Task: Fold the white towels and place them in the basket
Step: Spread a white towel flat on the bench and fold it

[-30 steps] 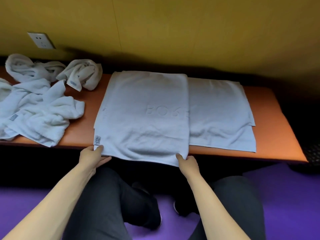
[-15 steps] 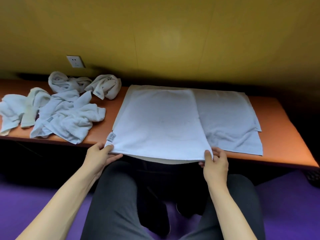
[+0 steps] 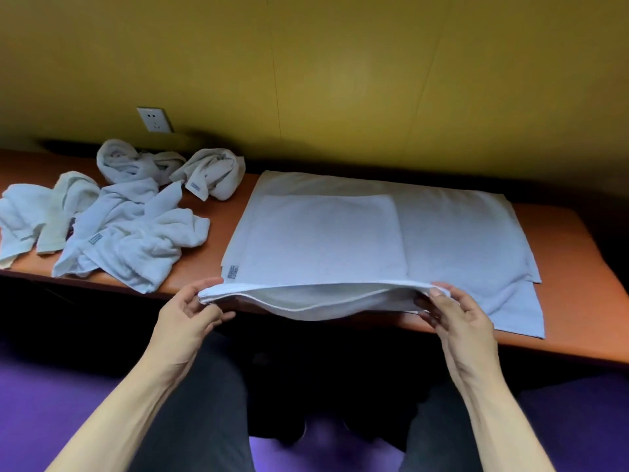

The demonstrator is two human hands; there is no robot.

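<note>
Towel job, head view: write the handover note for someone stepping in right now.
Left hand: pinching the near left corner of the towel being folded.
Right hand: pinching its near right corner. The near edge is lifted off the bench; the rest lies flat.
Flat towel: spread under it, sticking out to the right.
Pile: crumpled towels at the left, unfolded.
Basket: not in view.
Done: the held towel is partly folded.
Left: finish this fold, fold the others, put all in the basket.

Head view; looks down, close over bench (image 3: 561, 233)
</note>
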